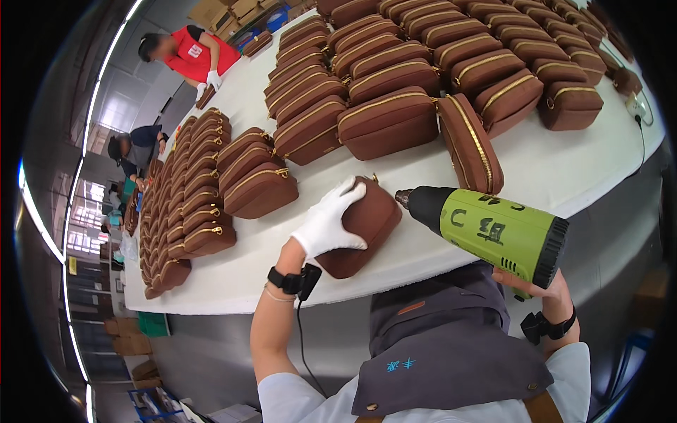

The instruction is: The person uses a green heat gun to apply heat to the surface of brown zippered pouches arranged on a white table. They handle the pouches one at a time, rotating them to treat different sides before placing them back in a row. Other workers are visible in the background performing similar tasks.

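Observation:
My left hand (330,219), in a white glove, grips a brown zippered pouch (370,227) near the table's front edge, thumb and fingers spread over its near side. My bare right hand (534,285) is closed around the handle of a green and black heat gun (492,227), most of that handle hidden behind the body. The gun's metal nozzle (403,199) points left at the pouch, a small gap between them. Just above the gun, another brown pouch (472,145) stands with its gold zipper showing.
Rows of brown pouches (389,124) cover the far side of the white table (254,280), with more rows at left (203,185). A power socket with a cord (633,106) lies at the right edge. Two co-workers, one in a red top (198,53), are at the table's far left.

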A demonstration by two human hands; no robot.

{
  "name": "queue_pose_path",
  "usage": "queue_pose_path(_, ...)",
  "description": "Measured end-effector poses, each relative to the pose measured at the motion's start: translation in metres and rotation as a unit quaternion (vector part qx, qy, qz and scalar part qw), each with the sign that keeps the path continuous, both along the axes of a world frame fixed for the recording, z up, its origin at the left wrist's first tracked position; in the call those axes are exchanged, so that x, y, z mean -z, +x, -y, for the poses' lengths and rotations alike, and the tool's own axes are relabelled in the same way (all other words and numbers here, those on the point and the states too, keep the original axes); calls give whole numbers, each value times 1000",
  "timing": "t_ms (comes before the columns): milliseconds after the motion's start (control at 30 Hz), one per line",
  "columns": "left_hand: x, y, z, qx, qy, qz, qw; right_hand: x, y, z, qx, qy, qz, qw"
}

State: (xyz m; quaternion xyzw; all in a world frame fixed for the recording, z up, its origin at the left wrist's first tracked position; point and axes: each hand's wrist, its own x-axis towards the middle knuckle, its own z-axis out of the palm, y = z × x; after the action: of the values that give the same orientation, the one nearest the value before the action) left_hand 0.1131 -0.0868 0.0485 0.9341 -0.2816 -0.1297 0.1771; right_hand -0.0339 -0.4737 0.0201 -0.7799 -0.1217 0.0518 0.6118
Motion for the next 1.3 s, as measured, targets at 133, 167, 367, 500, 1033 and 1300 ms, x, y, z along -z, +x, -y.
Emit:
queue_pose_path(133,4,-14,-12,-65,-83,-72,992,6,0,4,-6,7,-7,1000)
queue_pose_path(167,4,-15,-11,-105,-93,-77,987,6,1,3,-3,20,-32,999)
queue_pose_path(367,6,-3,52,-132,25,49,990,-1,11,-2,10,154,-145,977)
queue_pose_path(500,47,24,48,-216,-62,32,974,2,10,-4,26,179,-103,978)
queue_pose_path(1033,3,6,11,-260,-66,-153,951,3,16,0,-5,139,-123,983)
queue_pose_path(1300,16,11,72,-176,32,32,983,-23,29,-7,21,67,-96,993)
